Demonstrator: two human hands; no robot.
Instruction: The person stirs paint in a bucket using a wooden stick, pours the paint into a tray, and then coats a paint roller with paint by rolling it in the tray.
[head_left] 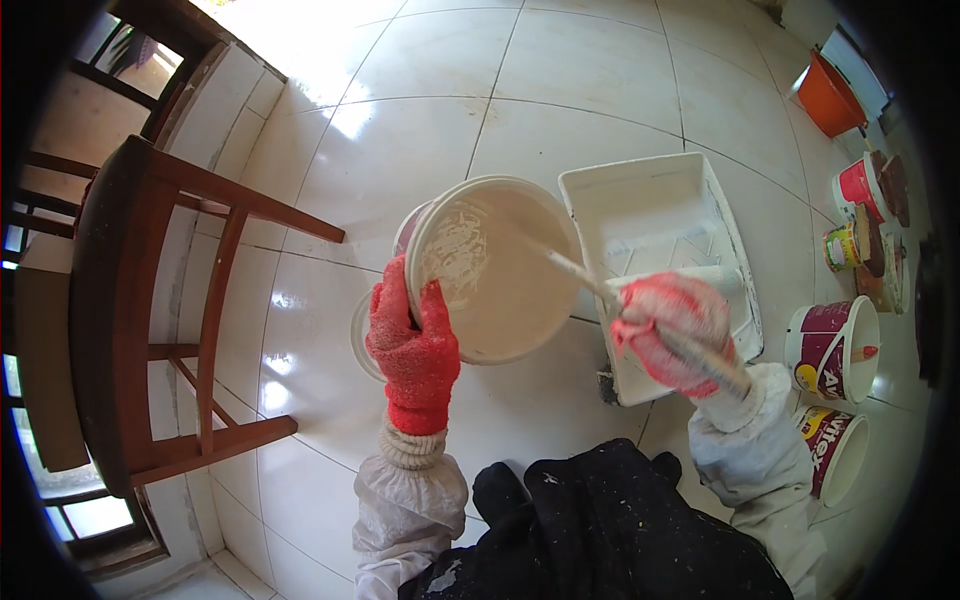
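My left hand, in a red glove, grips the rim of a round bucket of pale, creamy paint, tilted toward me. My right hand, in a paint-stained red glove, is closed around a long pale stick, blurred, whose far end reaches into the bucket; its tip is hard to make out. Beside the bucket lies a white paint tray, partly hidden by my right hand, with what looks like a white roller in it. A round pale rim shows behind the bucket at lower left.
A wooden chair stands at my left by a window. Along the right side are an orange basin, a red-labelled tub, a small yellow-green tub and two purple-labelled buckets. White floor tiles surround everything.
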